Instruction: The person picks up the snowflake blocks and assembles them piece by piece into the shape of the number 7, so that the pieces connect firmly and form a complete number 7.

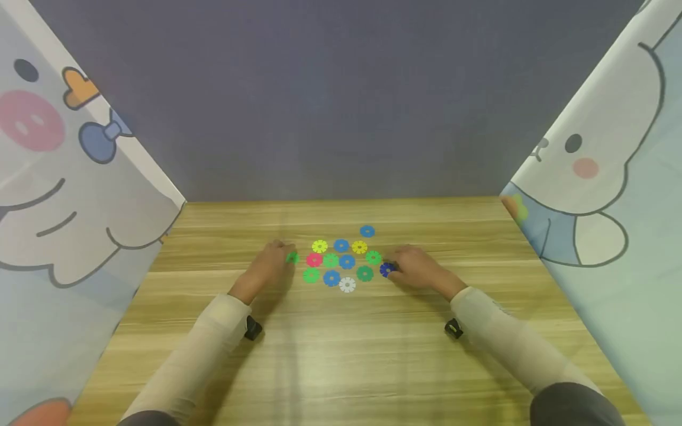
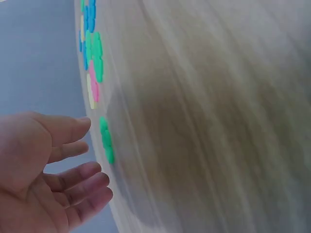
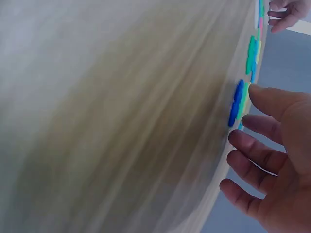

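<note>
Several flat, notched plastic discs, each with a small centre hole, lie in a loose cluster on the wooden table. At the left end of the cluster, my left hand (image 1: 273, 261) is beside a green disc (image 1: 292, 258). The left wrist view shows its fingers (image 2: 80, 187) relaxed and apart, with the green disc flat on the table by the fingertips. My right hand (image 1: 418, 267) is at the other end, its fingertips right at a dark blue disc (image 1: 387, 270). In the right wrist view its fingers (image 3: 250, 170) are loosely bent and spread, holding nothing.
Between the hands lie a pink disc (image 1: 314, 260), a white disc (image 1: 347, 285), a yellow disc (image 1: 359, 247) and several blue and green ones. One blue disc (image 1: 367, 231) sits farther back. A grey panel (image 1: 341, 106) rises behind the table (image 1: 341, 355); cartoon-printed panels flank it.
</note>
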`<state>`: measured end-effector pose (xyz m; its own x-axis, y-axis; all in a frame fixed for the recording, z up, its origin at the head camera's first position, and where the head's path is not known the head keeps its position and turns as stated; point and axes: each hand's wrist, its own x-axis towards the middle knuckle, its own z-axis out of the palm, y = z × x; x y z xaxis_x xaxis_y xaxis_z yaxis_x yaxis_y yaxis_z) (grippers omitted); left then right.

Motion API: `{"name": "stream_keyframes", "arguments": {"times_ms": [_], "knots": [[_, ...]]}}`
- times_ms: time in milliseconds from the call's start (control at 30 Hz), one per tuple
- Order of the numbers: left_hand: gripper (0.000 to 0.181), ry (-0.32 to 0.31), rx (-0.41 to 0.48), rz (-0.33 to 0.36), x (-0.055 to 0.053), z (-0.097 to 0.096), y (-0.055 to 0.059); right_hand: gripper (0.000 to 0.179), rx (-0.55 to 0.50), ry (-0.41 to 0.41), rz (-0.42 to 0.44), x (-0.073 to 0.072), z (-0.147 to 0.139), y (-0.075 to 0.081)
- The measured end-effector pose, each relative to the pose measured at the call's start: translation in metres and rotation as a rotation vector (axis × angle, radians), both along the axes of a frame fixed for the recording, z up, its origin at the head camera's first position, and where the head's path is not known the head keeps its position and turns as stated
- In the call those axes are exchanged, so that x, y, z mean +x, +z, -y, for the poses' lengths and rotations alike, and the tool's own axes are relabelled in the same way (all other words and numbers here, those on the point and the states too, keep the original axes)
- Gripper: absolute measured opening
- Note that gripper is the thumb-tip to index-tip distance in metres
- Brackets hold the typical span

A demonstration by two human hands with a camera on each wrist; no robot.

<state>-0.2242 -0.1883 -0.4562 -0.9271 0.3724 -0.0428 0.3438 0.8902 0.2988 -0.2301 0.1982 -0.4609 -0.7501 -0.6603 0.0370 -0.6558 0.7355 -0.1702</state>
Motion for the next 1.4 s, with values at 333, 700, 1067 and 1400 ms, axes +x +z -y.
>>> {"name": "stream_keyframes", "arguments": {"times_ms": [333,700,1067,1400], "knots": [[0.038,-0.006,-0.069,-0.028,-0.0067,0.0001,-0.0083,0.036,0.008,-0.027,0.025,0.0009,0.0104,-0.0014],[0.032,0.047,0.007,0.008,-0.0107,-0.0028,-0.0074,0.036,0.01,-0.068,0.039,-0.0012,0.0094,-0.0046],[0.039,0.103,0.092,0.052,-0.0075,-0.0043,-0.0028,0.029,-0.047,-0.104,0.082,-0.001,0.0073,-0.0016],[0.04,0.102,0.128,0.075,-0.0077,0.0038,-0.0048,0.02,-0.055,-0.088,0.074,-0.0006,0.0042,0.0016]]}}
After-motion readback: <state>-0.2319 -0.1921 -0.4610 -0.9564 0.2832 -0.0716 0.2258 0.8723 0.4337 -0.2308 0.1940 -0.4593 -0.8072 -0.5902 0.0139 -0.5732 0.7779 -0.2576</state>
